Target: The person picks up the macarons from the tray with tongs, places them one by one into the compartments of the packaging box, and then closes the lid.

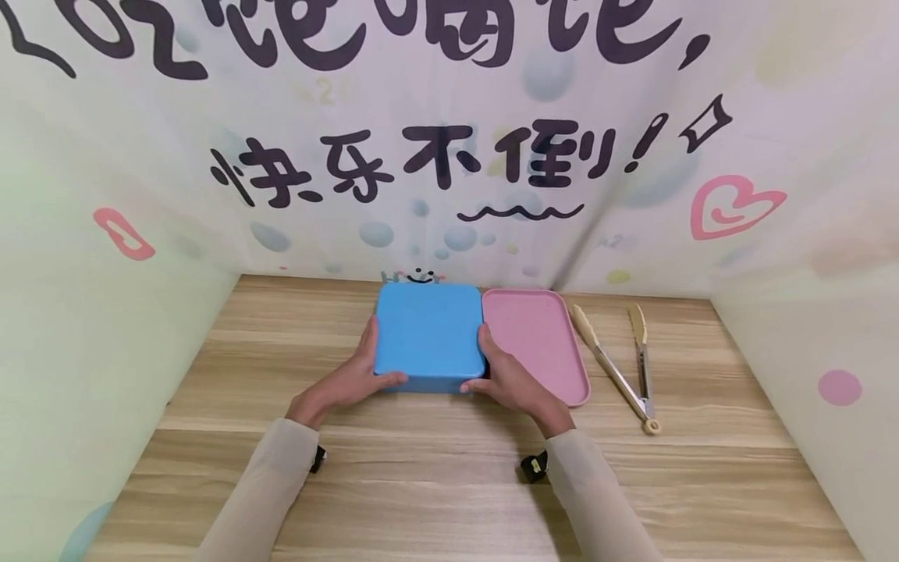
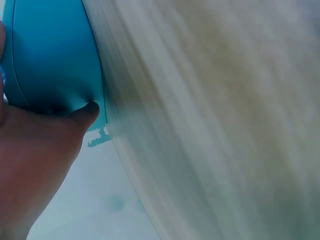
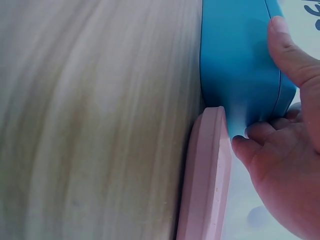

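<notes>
A blue box with rounded corners and a smooth lid sits near the back of the table. My left hand grips its left side, the thumb lying along the front edge. From the opposite side my right hand holds it, thumb at the front right corner. The left wrist view shows the left thumb pressed on the box's front wall. In the right wrist view, the right hand's fingertips touch the box's side, just above a pink tray. The box's underside is hidden.
The shallow pink tray lies directly right of the box. Farther right are tongs with beige tips, spread apart on the wooden table. A printed white backdrop rises behind the table's rear edge, with side panels left and right.
</notes>
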Motion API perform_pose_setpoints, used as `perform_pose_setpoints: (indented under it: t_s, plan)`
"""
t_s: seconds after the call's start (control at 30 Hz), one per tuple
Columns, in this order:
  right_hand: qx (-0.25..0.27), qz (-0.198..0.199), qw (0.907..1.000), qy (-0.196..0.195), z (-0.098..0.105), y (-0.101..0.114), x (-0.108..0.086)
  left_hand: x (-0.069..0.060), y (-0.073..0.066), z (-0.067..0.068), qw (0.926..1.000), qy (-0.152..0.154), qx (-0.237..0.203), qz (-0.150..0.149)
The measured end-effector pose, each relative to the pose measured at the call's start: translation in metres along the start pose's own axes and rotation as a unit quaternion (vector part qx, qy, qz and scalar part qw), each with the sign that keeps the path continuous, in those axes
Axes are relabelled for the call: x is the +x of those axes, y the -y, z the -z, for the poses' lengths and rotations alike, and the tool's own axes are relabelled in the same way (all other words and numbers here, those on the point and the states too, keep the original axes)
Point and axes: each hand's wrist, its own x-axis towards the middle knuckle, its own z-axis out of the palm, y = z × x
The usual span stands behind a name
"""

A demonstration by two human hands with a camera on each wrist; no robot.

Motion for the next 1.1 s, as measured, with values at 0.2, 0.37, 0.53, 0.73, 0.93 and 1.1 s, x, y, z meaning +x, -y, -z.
perform_pose_setpoints:
  t_s: [0.2,0.37,0.53,0.73,0.93,1.1]
  plan:
    - [0.002,-0.014,0.9998,0.017,0.006,0.003,0.0,-0.003,-0.003,0.005,0.9998,0.013,0.017,-0.005]
    - [-0.001,-0.029,0.9996,0.0,0.018,0.008,0.006,0.001,-0.003,0.018,0.9989,0.007,0.014,-0.044]
    - [-0.017,-0.017,0.9994,-0.024,0.029,0.008,0.028,0.014,-0.008,0.032,0.9975,-0.034,0.039,-0.047]
    - [-0.027,-0.057,0.9975,-0.032,0.035,0.005,0.052,0.027,-0.014,0.036,0.9951,-0.051,0.084,-0.012]
    - [-0.046,-0.082,0.9952,-0.029,0.035,0.002,0.064,0.035,-0.016,0.035,0.9948,-0.049,0.089,0.004]
    - [-0.072,-0.07,0.9944,-0.032,0.033,0.0,0.068,0.038,-0.017,0.034,0.9963,-0.039,0.068,0.034]
